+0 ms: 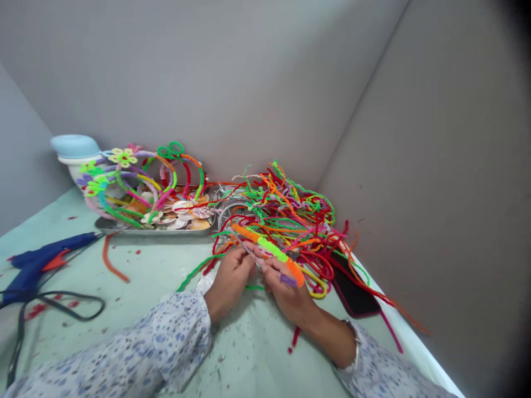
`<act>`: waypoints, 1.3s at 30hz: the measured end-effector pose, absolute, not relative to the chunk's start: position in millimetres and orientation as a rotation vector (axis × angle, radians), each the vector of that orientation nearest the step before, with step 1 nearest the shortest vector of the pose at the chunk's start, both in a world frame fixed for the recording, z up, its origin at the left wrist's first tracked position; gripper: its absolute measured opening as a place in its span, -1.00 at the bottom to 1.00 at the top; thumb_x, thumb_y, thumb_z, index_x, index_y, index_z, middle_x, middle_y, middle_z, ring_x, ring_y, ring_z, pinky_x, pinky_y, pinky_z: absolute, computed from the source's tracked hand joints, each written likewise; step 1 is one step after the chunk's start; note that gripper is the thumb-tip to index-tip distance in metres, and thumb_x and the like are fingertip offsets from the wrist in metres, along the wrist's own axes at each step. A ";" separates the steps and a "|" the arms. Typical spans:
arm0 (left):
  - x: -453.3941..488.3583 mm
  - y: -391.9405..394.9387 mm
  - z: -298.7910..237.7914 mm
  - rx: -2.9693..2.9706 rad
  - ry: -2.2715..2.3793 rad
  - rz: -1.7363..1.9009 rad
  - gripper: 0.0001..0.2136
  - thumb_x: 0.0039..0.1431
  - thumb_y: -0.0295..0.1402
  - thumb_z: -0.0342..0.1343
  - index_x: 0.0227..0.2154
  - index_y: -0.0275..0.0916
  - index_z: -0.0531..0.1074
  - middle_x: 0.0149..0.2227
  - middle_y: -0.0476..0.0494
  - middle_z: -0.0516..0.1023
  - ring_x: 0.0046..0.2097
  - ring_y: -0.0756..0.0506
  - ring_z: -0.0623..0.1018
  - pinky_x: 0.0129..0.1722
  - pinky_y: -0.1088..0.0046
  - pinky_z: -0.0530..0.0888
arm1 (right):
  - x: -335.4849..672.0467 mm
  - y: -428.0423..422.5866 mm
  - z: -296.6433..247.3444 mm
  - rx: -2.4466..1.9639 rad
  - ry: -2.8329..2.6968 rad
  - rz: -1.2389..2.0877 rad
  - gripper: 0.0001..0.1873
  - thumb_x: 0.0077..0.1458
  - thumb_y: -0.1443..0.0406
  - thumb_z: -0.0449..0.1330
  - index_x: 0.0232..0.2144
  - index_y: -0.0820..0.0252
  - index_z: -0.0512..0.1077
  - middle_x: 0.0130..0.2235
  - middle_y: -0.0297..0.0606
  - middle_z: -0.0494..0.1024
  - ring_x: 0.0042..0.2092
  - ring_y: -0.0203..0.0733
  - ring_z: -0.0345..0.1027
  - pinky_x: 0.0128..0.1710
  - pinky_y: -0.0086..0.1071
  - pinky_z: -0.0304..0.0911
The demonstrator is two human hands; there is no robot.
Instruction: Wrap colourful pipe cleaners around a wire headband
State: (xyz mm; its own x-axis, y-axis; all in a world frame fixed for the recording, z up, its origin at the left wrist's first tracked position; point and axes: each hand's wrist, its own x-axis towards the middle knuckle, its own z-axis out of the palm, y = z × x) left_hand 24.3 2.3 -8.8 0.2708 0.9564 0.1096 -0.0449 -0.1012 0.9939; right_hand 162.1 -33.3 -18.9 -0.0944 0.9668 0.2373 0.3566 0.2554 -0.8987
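Head view: the right grip (286, 290) pinches a thick orange-and-lime pipe cleaner (271, 249), which slants up toward the left grip (230, 282), curled closed on a thin grey stem (243, 247).

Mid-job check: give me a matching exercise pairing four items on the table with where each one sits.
Things:
1. Blue hot glue gun
2. Phone
3. Metal tray
4. Pale blue container

Places:
A. Partly under pipe cleaners, on the right
B. Far corner, behind pipe cleaner hoops
C. Left side, with black cord trailing
D. Holding shells

Pairs: 1-C, 2-A, 3-D, 4-B
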 end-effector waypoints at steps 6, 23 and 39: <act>23.5 -0.2 -8.7 1.430 0.950 1.081 -0.86 0.11 -0.39 -0.08 -0.50 -0.26 0.31 -0.63 0.11 0.18 -0.57 0.06 0.18 -0.59 0.57 0.13 | 164.0 -32.2 -17.7 -1.289 -1.690 0.684 -0.83 0.07 0.38 0.03 -0.55 0.17 0.29 -0.51 -0.35 0.36 -0.44 -0.27 0.23 -0.42 -0.43 0.13; 22.1 3.6 -14.7 1.529 1.037 1.056 -0.87 0.02 -0.45 -0.08 -0.56 -0.28 0.32 -0.58 0.03 0.32 -0.55 0.04 0.26 -0.58 0.55 0.16 | 160.6 -34.4 -6.2 -1.313 -1.638 0.652 -0.82 0.07 0.35 0.03 -0.55 0.19 0.33 -0.51 -0.37 0.39 -0.48 -0.30 0.22 -0.48 -0.45 0.09; 22.6 0.2 0.1 1.707 1.076 1.128 -0.83 0.08 -0.44 -0.10 -0.52 -0.27 0.37 -0.43 -0.07 0.45 -0.35 -0.05 0.40 -0.36 0.47 0.33 | 161.9 -36.4 -8.0 -1.334 -1.644 0.664 -0.87 0.04 0.37 0.05 -0.44 0.18 0.40 -0.48 -0.36 0.41 -0.44 -0.28 0.27 -0.43 -0.45 0.17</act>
State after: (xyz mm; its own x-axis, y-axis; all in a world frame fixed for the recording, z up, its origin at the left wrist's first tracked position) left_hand 22.6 0.2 0.1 0.2385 0.9358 0.2597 0.2158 -0.3118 0.9253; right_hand 161.9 -36.4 -8.0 -0.0238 0.9528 0.3026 0.4757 0.2770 -0.8349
